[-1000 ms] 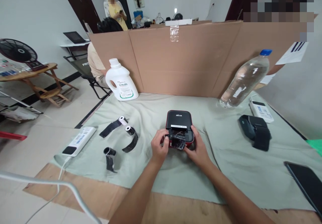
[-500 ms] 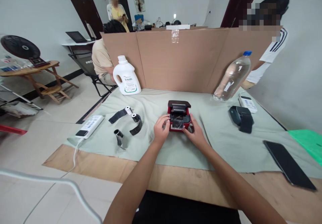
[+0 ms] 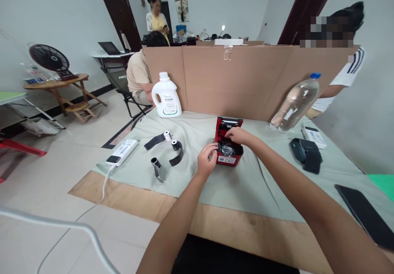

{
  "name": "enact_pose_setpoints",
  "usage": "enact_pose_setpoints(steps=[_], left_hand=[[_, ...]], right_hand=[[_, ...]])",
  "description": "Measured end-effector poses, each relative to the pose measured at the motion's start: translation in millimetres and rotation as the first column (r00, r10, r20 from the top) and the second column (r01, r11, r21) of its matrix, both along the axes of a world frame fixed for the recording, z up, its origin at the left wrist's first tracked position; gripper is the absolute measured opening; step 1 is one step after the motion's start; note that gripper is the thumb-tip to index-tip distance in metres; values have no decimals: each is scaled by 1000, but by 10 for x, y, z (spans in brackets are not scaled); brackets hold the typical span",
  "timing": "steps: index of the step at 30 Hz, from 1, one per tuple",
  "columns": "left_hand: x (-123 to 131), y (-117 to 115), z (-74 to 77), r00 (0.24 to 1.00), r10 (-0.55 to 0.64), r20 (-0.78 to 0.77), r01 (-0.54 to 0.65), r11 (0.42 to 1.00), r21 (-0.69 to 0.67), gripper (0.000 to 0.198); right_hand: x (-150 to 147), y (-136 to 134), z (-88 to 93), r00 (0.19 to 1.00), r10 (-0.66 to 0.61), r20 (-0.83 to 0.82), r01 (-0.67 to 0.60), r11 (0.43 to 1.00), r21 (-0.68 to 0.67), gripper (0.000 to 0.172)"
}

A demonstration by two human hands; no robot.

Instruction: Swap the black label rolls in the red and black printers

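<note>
A small red and black label printer [image 3: 226, 160] stands on the cloth with its lid up. Dark, shiny clear-looking material shows inside its compartment. My left hand [image 3: 207, 160] grips the printer's left edge, fingers bent over the rim. Over the compartment is my right hand [image 3: 240, 136], its fingers drawn together below the raised lid; what they hold, if anything, is hidden. To the left of the printer lie a white-ended roll with a black strip [image 3: 166, 136], a second roll with a curled black strip [image 3: 175, 146] and a black roll with a loose tail [image 3: 156, 165].
A white jug [image 3: 167, 97] and a tilted clear bottle [image 3: 297, 103] stand against the cardboard screen [image 3: 227, 85]. Power banks [image 3: 122, 152], a black device [image 3: 303, 153] and a phone [image 3: 366, 214] lie at the sides. A cable hangs off the left edge. People are beyond the screen.
My right hand has left the printer's right side and reached over its compartment. The printer's lid appears tipped farther up. My left hand stays at the left edge, and the camera view has shifted.
</note>
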State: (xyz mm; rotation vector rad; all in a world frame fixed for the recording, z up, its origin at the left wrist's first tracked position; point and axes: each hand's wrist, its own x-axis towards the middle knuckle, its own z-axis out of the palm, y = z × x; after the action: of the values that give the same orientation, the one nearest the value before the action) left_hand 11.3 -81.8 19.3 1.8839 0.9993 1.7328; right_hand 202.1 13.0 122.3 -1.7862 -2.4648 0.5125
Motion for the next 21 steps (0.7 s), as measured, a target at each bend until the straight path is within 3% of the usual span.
enact_pose_setpoints(steps=[5, 10, 15, 18, 21], left_hand=[[11, 24, -10, 1000, -12, 22, 12, 1000, -2, 22], [26, 25, -7, 999, -13, 45, 13, 1000, -13, 22], [27, 26, 1, 997, -30, 66, 33, 999, -33, 22], [32, 33, 4, 997, -31, 72, 35, 998, -51, 22], [39, 39, 12, 992, -53, 117, 58, 998, -39, 22]], right_hand=[[-255, 83, 4, 993, -12, 120, 26, 993, -114, 13], [-251, 14, 25, 993, -42, 114, 53, 994, -92, 18], [-87, -164, 314, 997, -20, -68, 28, 993, 113, 7], [-207, -233, 550, 968, 13, -252, 59, 959, 277, 27], [-550, -169, 683, 880, 20, -474, 172, 917, 359, 38]])
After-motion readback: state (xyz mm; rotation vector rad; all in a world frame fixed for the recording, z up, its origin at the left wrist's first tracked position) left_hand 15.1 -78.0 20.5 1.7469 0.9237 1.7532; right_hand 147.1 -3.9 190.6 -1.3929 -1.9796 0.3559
